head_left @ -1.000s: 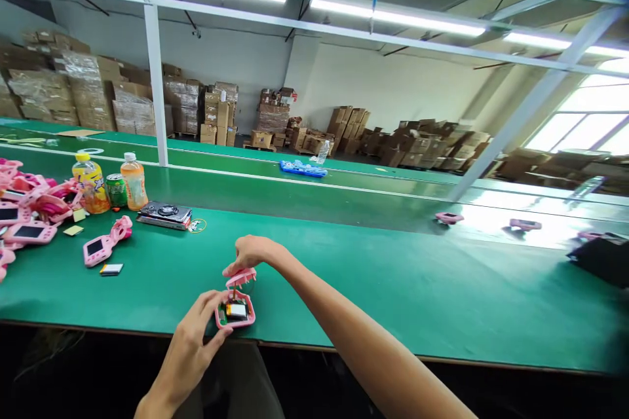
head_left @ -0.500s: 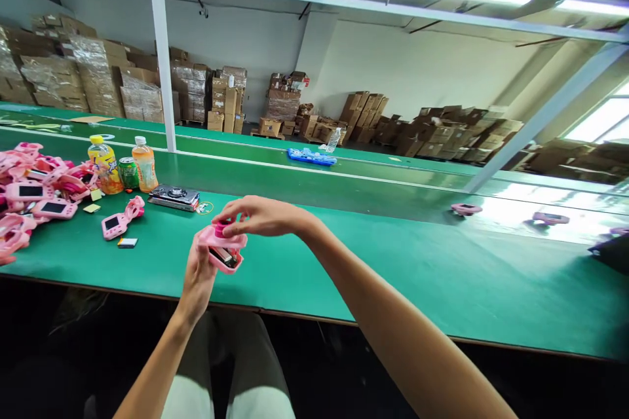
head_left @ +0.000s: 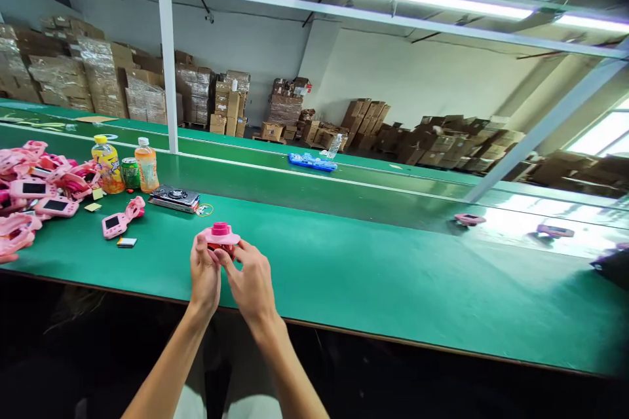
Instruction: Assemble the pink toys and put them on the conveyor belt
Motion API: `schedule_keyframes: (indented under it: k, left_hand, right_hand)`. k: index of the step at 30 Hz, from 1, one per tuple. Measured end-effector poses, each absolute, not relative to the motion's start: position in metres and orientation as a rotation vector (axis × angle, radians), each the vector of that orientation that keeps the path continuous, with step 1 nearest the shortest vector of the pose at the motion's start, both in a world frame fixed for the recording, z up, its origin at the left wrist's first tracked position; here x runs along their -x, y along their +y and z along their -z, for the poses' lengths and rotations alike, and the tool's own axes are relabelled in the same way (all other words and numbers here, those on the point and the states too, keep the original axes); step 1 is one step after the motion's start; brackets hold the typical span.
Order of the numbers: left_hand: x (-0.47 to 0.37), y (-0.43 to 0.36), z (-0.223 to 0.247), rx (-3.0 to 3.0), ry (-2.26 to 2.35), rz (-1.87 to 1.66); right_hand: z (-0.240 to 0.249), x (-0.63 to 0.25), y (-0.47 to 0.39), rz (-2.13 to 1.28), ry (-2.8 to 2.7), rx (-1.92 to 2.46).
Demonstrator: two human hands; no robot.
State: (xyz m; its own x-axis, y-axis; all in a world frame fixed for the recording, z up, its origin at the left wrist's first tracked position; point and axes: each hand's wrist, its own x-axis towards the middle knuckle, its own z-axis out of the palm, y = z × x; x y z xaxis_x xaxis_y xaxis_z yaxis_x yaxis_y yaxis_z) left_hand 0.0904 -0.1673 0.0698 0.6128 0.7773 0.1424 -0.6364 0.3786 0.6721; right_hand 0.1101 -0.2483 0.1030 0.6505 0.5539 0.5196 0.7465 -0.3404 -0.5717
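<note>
Device (head_left: 226, 239) of pink plastic in both hands, held it just above the near part of the green table (head_left: 393, 288), with its round magenta knob (head_left: 221, 228) facing up. Curled the left hand (head_left: 204, 275) around its left side. Pinched its right side between thumb and fingers of the right hand (head_left: 254, 281), just beside the left. Could not make out the seam underneath that grip.

Had, farther left on the table, a flat silver battery (head_left: 126, 243) and, just behind it, a pink handheld (head_left: 114, 226) with a small screen, lying face up. Beyond these, saw a heap of pink handhelds (head_left: 59, 173), yellow paper slips (head_left: 92, 207), a yellow-capped bottle (head_left: 109, 169), a green can (head_left: 130, 173) and a white-capped bottle (head_left: 146, 169) close together, with a flat black box (head_left: 174, 196) near them. Noticed a blue tray (head_left: 312, 162) farther off near a clear bottle (head_left: 335, 146), and stacked cartons (head_left: 105, 82) at the far wall.
</note>
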Motion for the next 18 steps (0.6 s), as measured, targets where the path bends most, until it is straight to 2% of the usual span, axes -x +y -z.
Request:
schedule_keyframes:
  k: [6, 12, 18]
  left_hand:
    - [-0.09, -0.169, -0.057, -0.681, 0.357, -0.885]
    - [-0.087, -0.176, -0.05, -0.623, 0.358, -0.868]
    - [-0.089, -0.178, -0.051, -0.557, 0.26, -0.788]
  right_hand:
    - [-0.08, -0.104, -0.252, 0.288, -1.109, 2.118]
    - [-0.047, -0.106, -0.262, 0.301, -0.88, 1.818]
    - [-0.04, -0.111, -0.273, 0.048, -0.787, 1.58]
